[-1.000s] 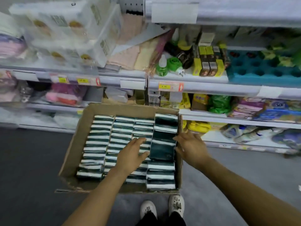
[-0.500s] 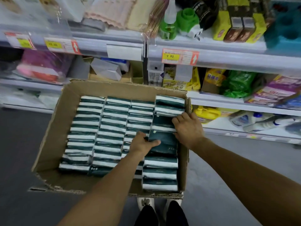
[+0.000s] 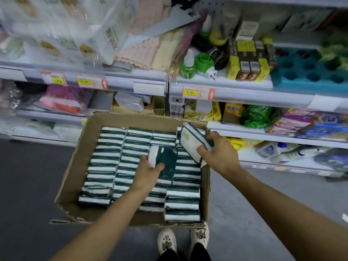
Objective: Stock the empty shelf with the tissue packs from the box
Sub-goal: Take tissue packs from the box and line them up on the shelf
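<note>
An open cardboard box [image 3: 75, 166] stands on the floor in front of me, filled with rows of dark green and white tissue packs [image 3: 111, 157]. My left hand [image 3: 148, 172] grips one dark green tissue pack [image 3: 166, 161], lifted out of the middle rows. My right hand [image 3: 219, 155] holds a stack of tissue packs [image 3: 192, 140], tilted, above the box's right column. Both hands are over the box.
Store shelves run behind the box, packed with goods: towels [image 3: 150, 48], green bottles [image 3: 188, 65], yellow boxes [image 3: 246, 66], a teal tray [image 3: 308, 72]. Price labels [image 3: 197, 92] line the shelf edges. My white shoes [image 3: 167, 240] stand just behind the box on the grey floor.
Both hands have pulled tissue packs up out of the box: the left one lifted a single pack, the right one raised a stack. The view has tilted up toward the shelves.
</note>
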The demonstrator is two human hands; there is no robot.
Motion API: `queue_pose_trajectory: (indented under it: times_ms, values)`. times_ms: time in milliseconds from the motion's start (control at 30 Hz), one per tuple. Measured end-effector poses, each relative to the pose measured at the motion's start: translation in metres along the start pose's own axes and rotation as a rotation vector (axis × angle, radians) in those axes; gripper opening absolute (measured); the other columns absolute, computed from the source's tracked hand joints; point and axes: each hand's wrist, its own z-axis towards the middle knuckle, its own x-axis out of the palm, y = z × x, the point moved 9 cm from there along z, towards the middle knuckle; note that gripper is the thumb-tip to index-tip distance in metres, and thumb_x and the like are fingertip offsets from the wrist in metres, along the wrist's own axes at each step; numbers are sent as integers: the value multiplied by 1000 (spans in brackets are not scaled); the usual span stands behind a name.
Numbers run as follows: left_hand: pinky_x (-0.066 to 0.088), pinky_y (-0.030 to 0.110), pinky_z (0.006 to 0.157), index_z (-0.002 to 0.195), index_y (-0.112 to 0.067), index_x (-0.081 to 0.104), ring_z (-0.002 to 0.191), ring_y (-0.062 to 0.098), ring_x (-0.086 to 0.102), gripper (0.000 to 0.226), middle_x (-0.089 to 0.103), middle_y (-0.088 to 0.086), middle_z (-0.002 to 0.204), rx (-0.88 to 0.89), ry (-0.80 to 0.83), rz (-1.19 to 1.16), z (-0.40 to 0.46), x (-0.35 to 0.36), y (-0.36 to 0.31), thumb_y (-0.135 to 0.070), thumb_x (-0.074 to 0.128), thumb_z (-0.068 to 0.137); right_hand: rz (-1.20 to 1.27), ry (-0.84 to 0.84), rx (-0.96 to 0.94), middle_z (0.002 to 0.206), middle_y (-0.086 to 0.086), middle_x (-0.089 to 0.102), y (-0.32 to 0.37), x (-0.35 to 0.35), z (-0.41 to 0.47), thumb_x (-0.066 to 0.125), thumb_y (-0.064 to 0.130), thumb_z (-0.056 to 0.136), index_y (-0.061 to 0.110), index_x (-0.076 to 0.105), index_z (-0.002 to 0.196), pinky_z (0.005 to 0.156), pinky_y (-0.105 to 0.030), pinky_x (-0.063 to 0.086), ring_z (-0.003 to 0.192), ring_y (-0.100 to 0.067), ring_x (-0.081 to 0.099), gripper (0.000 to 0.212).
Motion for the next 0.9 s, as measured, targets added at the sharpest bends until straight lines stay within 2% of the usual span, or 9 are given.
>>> queue_pose_trajectory:
  times_ms: [100,200,267,333,433,533,633,767,900]
  values:
    - [44,23,78,134,-17,41,107,20,57,44,57,-3,114,252,32,-65,-33,-9,-54,-26,61,97,222,-6,7,75,7,56,26,-18,-20,64,44,84,19,47,89,63,-36,47,70,-18,56,31]
    - [52,26,86,125,-26,53,103,12,64,29,67,-3,114,330,101,-260,-60,-17,-97,-29,60,97,517,40,-21,69,7,56,59,-39,-35,59,54,89,20,50,75,62,-32,49,62,-11,58,38]
    - [58,37,86,115,-24,59,95,14,70,18,72,3,109,264,139,-419,-70,-25,-112,-31,57,98,635,71,-15,85,-1,61,74,-54,-38,54,39,98,18,58,85,62,-32,52,61,-11,59,25]
    - [60,41,80,116,-20,61,93,17,73,22,74,5,107,190,220,-563,-78,-29,-126,-31,57,97,609,28,-50,99,-6,57,83,-78,-35,59,18,96,14,58,101,63,-27,50,66,-13,56,7]
    - [62,42,73,116,-14,62,91,21,73,36,75,8,104,210,330,-644,-95,-36,-159,-34,62,86,477,-53,-124,115,-4,50,95,-121,-32,77,26,82,19,54,114,77,-24,47,97,-15,53,40]
    - [61,41,70,110,-14,64,85,17,74,40,77,4,94,274,370,-666,-109,-47,-198,-37,63,77,381,-81,-160,136,1,39,104,-166,-35,83,42,72,24,45,137,103,-37,43,126,-17,40,77]
    - [60,35,65,101,-17,67,79,15,73,30,76,3,90,342,444,-621,-125,-46,-240,-40,59,84,543,38,-244,142,10,42,117,-203,-40,88,32,68,26,34,148,104,-26,40,127,-7,43,97]
    - [61,35,59,101,-12,68,74,17,71,20,74,8,90,462,505,-481,-147,-31,-298,-27,56,94,628,88,-378,126,8,63,119,-263,-49,89,16,67,28,48,136,92,-26,53,111,-5,62,81]
    - [61,33,57,100,-11,66,73,17,71,16,74,7,87,552,516,-455,-159,-13,-364,-23,61,92,756,7,-345,106,-1,73,90,-323,-39,83,15,72,15,60,118,75,-27,57,94,-14,70,52]
